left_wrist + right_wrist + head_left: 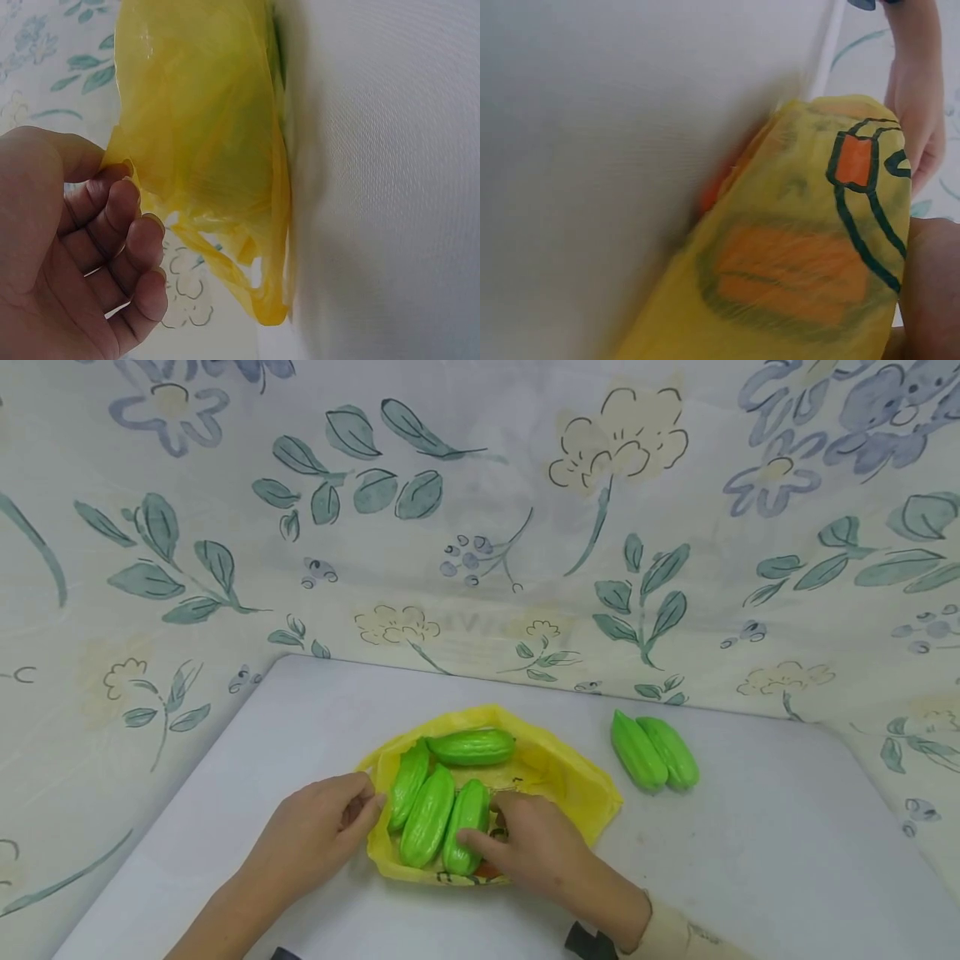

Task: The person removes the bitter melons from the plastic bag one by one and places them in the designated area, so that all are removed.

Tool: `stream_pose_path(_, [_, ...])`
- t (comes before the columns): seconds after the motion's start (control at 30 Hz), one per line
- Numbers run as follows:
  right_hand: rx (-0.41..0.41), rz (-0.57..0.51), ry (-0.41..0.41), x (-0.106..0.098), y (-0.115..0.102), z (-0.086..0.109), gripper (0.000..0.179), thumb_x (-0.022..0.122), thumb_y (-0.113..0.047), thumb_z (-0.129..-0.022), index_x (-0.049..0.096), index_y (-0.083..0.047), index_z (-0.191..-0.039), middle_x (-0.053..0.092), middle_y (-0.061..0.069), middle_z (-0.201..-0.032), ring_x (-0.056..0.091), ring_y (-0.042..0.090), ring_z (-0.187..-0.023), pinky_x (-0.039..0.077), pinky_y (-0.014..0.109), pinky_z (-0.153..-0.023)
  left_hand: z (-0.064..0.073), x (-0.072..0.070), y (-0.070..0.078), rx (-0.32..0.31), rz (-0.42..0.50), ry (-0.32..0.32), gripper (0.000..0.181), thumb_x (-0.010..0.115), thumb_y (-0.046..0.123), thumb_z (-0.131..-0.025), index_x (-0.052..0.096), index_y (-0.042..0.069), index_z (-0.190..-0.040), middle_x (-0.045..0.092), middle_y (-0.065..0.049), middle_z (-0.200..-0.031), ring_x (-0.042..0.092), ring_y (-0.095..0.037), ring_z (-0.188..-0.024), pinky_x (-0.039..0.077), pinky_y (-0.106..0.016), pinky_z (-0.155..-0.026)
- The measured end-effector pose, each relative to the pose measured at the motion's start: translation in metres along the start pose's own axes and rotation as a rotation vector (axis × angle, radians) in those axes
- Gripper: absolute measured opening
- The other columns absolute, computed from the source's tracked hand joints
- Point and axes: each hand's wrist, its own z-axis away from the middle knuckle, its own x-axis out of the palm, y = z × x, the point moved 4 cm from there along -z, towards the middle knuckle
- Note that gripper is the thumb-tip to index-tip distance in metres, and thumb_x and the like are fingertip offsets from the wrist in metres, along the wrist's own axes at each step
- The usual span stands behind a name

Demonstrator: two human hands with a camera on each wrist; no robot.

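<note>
A yellow plastic bag [558, 752] lies spread open on the white table, with several bright green, ridged, gourd-like fruits in it. At the bag's left side, my left hand [327, 817] pinches the rim between thumb and forefinger, as the left wrist view shows; its other fingers curl loosely. My right hand [543, 839] reaches over the bag's right front and grips the rightmost green fruit [467, 818], thumb across its lower end. Left of that fruit lie a second green fruit [427, 818] and a third [408, 783]. Another fruit [472, 747] lies crosswise at the back.
Two more green fruits [652, 752] lie side by side on the white table [750, 827], right of the bag. A floral cloth [480, 543] hangs behind the table and down its sides. The bag's printed outside [802, 277] fills much of the right wrist view.
</note>
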Motion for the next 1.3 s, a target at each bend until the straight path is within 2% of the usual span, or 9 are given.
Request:
stream_pose_path(0.33, [0.036,0.095,-0.037,0.0023,-0.0065,-0.002,0.052,0.065,-0.067,-0.094,0.058,-0.017,-0.082,0.048,-0.005,-0.061,0.046,0.011,-0.056,0.038,0.028,-0.052,-0.0002,-0.0006,-0.0001,-0.004,-0.007,-0.007,0.029,0.069,0.023,-0.101,0.051,0.021,-0.079,0.043,0.009,-0.064,0.04,-0.009,-0.06,0.035,-0.028,-0.055])
stream_pose_path(0.57, [0.02,0.146,-0.072,0.0026,-0.0098,-0.003,0.048,0.068,-0.059,-0.096,0.06,-0.012,-0.086,0.052,-0.003,-0.065,0.049,0.011,-0.058,0.044,0.028,-0.054,0.0004,-0.0006,0.0,-0.008,-0.007,-0.006,0.031,0.07,0.023,-0.101,0.049,0.02,-0.078,0.042,0.008,-0.064,0.039,-0.01,-0.06,0.034,-0.027,-0.054])
stream_pose_path(0.83, [0.032,0.078,-0.1,-0.0023,-0.0058,-0.0025,0.032,0.07,-0.039,-0.097,0.064,-0.007,-0.097,0.055,-0.002,-0.071,0.05,0.012,-0.062,0.044,0.028,-0.055,0.0002,0.0002,0.0004,-0.013,-0.009,-0.011,0.031,0.069,0.023,-0.101,0.049,0.02,-0.078,0.042,0.008,-0.064,0.04,-0.01,-0.06,0.035,-0.027,-0.054])
stream_pose_path(1.0, [0.046,0.055,-0.108,-0.0033,-0.0043,-0.0029,0.024,0.069,-0.032,-0.093,0.062,-0.009,-0.094,0.055,-0.002,-0.07,0.05,0.012,-0.061,0.043,0.028,-0.054,0.0001,0.0001,-0.0005,-0.024,-0.005,-0.02,0.03,0.07,0.024,-0.101,0.05,0.02,-0.078,0.042,0.007,-0.064,0.04,-0.01,-0.06,0.034,-0.028,-0.055])
stream_pose_path(1.3, [0.067,0.037,-0.109,-0.0055,-0.0009,-0.0019,0.025,0.07,-0.027,-0.089,0.064,-0.006,-0.102,0.057,-0.001,-0.072,0.052,0.014,-0.063,0.046,0.03,-0.056,0.0003,-0.0002,-0.002,-0.007,-0.004,-0.003,0.029,0.07,0.023,-0.101,0.051,0.021,-0.079,0.042,0.008,-0.064,0.04,-0.009,-0.06,0.034,-0.027,-0.055])
